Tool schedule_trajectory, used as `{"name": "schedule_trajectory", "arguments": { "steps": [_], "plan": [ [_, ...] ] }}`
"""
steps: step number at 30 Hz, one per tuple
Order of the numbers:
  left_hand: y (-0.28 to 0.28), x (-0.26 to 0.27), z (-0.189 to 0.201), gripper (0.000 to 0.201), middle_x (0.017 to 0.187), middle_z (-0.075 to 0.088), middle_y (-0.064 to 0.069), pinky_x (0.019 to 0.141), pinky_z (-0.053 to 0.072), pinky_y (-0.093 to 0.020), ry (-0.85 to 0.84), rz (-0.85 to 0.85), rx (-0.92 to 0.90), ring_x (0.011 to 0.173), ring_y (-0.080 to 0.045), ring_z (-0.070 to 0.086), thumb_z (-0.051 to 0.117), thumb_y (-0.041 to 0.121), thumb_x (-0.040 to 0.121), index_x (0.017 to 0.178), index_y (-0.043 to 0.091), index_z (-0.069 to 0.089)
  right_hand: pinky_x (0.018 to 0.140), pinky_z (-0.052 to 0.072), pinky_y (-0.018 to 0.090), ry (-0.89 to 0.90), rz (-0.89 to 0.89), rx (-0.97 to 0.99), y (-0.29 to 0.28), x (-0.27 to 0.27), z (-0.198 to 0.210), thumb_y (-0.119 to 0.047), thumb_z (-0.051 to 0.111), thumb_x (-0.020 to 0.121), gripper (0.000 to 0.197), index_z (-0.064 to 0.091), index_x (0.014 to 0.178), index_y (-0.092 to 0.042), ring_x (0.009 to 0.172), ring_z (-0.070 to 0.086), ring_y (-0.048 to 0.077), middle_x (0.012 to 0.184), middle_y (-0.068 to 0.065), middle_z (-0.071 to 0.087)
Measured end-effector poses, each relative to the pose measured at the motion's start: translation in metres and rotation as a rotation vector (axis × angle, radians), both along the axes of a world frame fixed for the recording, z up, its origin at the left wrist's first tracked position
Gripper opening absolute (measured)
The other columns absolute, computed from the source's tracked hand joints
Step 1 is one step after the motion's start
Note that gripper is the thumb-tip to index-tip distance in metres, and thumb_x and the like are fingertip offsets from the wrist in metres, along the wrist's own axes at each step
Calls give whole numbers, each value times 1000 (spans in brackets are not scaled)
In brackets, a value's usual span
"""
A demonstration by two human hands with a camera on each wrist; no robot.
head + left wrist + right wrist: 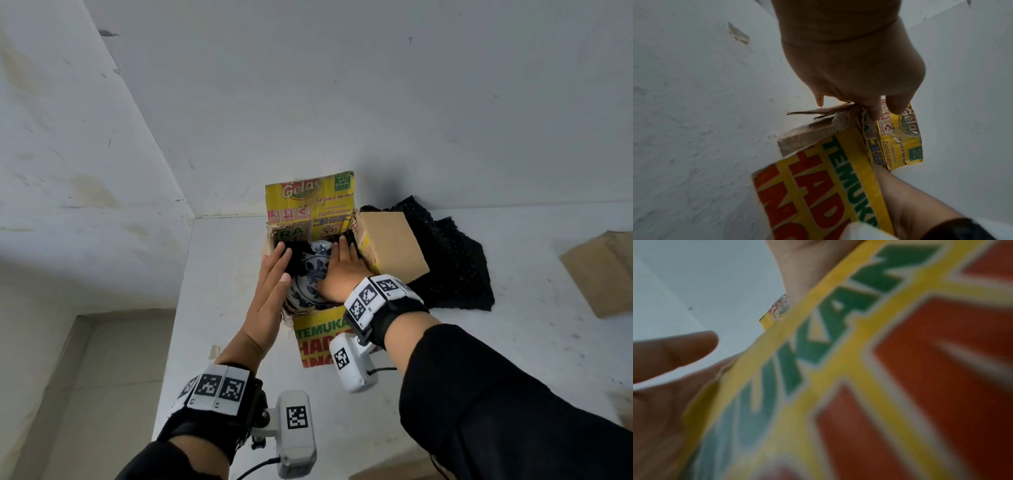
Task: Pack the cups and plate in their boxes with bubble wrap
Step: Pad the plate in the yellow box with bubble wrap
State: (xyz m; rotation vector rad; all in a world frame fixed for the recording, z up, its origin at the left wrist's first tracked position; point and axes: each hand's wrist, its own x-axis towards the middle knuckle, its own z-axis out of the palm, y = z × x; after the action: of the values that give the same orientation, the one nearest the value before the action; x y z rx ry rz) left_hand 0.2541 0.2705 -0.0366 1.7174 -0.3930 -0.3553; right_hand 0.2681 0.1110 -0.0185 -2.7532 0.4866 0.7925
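From the head camera, a yellow printed box (pixel 310 212) stands open at the back left corner of a white counter (pixel 513 308), its far flap upright against the wall and its near flap folded down toward the person. Inside lies a blue-and-white plate (pixel 310 274), partly covered by black bubble wrap (pixel 294 255). The left hand (pixel 270 291) reaches along the box's left side with fingers straight, their tips on the wrap at the plate's left rim. The right hand (pixel 339 274) lies flat, palm down, over the plate's right half, fingers extended toward the far wall of the box; neither hand grips anything. A brown side flap (pixel 394 246) juts out to the right, and behind it more black wrap (pixel 455 260) lies spread on the counter. Another piece of brown cardboard (pixel 603 270) lies near the right edge.

From the left wrist camera, the left hand (pixel 851 65) extends over the box's torn corner (pixel 840 113), fingers pointing down into the opening; the plate is hidden there.

From the right wrist camera, the near flap's red and green lettering (pixel 879 369) fills the blurred view, with the thumb (pixel 680 352) spread wide to the left. The plate is out of sight.
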Motion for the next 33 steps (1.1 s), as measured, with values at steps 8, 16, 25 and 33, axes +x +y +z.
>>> {"name": "schedule_trajectory", "arguments": {
  "steps": [8,16,25,33],
  "plan": [
    [0,-1,0,55,146,18,29,103,6,4,-17,8,23,131,24,5,29,37,91,144,24,30,113,23,37,-79,-66,15,-1,11,0,-39,61,82,89,10,147,-6,140,15,29,154,11,10],
    [5,1,7,52,154,17,16,120,4,-33,19,27,75,145,-5,4,35,37,96,146,21,29,116,19,45,-61,88,141,-8,-7,24,-20,48,90,68,14,149,-15,145,-7,29,158,1,-11],
    [-32,-13,58,48,156,18,12,113,-9,-54,-177,146,664,146,-14,-7,37,49,96,142,36,35,101,41,40,-306,322,208,-35,-59,71,-26,45,95,45,40,139,-18,134,33,26,154,3,18],
    [-132,-32,96,50,141,42,3,110,31,-43,-491,-67,469,138,-16,30,58,31,89,136,21,45,88,45,33,-621,98,241,-143,-91,84,-12,53,87,35,55,121,-18,115,49,20,128,3,45]
  ]
}}
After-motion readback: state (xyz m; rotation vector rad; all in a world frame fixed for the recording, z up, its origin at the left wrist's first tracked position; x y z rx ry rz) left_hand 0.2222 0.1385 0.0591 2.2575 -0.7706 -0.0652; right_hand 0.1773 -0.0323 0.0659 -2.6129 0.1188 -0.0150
